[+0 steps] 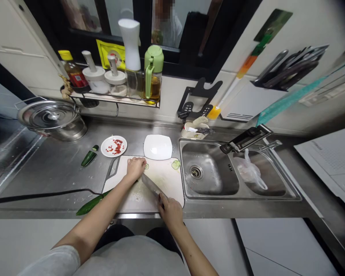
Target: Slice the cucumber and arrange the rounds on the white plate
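My right hand (171,211) is wrapped round the handle of a kitchen knife (151,186), its blade slanting up and left across the white cutting board (166,188). Near the board's far edge, my left hand (136,168) is closed, its curled fingertips on a cucumber slice (147,166) that shows just beside them. The knife tip lies a little below those fingers, apart from them. A few more cucumber slices (176,165) rest at the board's far right corner. Under my left forearm runs a long cucumber (87,207), partly hidden.
Behind the board stand a white dish (158,147) and a plate (104,150) with red bits. Cut cucumber pieces (89,157) lie left. A double sink (209,188) adjoins on the right. A lidded pot (66,130) and a bottle rack (117,100) are further back.
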### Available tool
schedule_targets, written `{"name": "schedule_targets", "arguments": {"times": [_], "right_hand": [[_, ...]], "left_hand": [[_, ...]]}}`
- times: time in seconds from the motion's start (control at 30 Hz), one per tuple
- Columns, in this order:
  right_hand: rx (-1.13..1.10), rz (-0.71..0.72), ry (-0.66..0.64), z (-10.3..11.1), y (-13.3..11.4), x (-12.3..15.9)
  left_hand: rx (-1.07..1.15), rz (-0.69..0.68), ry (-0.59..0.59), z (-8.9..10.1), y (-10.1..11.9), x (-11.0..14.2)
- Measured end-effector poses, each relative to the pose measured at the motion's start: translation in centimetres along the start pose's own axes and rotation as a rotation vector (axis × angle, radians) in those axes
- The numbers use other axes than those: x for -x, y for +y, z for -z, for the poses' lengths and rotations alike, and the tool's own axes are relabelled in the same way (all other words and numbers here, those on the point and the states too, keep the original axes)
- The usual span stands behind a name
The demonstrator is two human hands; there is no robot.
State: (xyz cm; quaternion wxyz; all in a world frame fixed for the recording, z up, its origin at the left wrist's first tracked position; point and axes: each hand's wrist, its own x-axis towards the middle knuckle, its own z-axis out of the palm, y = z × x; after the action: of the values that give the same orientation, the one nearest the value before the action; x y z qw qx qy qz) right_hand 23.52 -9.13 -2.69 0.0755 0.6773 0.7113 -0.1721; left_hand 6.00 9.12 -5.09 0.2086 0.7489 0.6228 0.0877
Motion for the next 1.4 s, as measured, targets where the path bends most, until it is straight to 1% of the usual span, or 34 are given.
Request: {"name": "schedule_targets", "arguments": {"times": [0.1, 0.2, 0.3, 0.4, 0.53, 0.63, 0.7, 0.77, 0.9, 1.03, 1.17, 1.33, 1.4], "right_hand": [[-0.001, -0.017, 0.005, 0.0, 0.2, 0.1], [-0.009, -0.024, -0.001, 0.1, 0.3, 0.1], [-0.022, -0.035, -0.006, 0.3, 0.4, 0.2], [-0.045, -0.072, -0.023, 0.8, 0.3, 0.1], [-0.133, -0.167, -0.085, 1.9, -0.4, -0.4], [-0.185, -0.152, -0.122, 2.8, -1.3, -0.8], [-0.19, -0.119, -0.134, 3.2, -2.2, -1.1], [-0.178, -0.086, -0.144, 3.5, -3.1, -1.4], [-0.146, -0.023, -0.159, 3.8, -4.8, -1.8], [-0.133, 0.011, -0.196, 3.7, -5.7, -2.1], [-0.139, 0.029, -0.212, 3.5, -6.0, -2.1], [-0.154, 0.053, -0.186, 3.3, -6.1, -2.0], [-0.155, 0.055, -0.194, 3.3, -6.2, -1.9]], "left_hand": [[-0.034, -0.013, 0.021, 0.0, -0.1, 0.0], [-0.011, -0.015, 0.031, 0.3, -0.3, 0.1], [0.067, 0.01, 0.092, 0.8, -1.5, 0.8], [0.165, 0.015, 0.191, 1.3, -3.5, 2.6], [0.238, -0.078, 0.264, 1.6, -5.8, 6.3], [0.223, -0.189, 0.245, 1.4, -6.4, 8.5], [0.203, -0.247, 0.216, 1.2, -6.4, 9.3], [0.177, -0.275, 0.188, 0.9, -6.3, 9.7], [0.134, -0.277, 0.144, 0.2, -6.4, 9.8], [0.137, -0.269, 0.127, 0.0, -6.6, 10.0], [0.131, -0.274, 0.138, 0.1, -6.5, 10.1], [0.119, -0.284, 0.138, 0.2, -6.3, 10.1], [0.108, -0.277, 0.132, 0.2, -6.2, 10.1]]}}
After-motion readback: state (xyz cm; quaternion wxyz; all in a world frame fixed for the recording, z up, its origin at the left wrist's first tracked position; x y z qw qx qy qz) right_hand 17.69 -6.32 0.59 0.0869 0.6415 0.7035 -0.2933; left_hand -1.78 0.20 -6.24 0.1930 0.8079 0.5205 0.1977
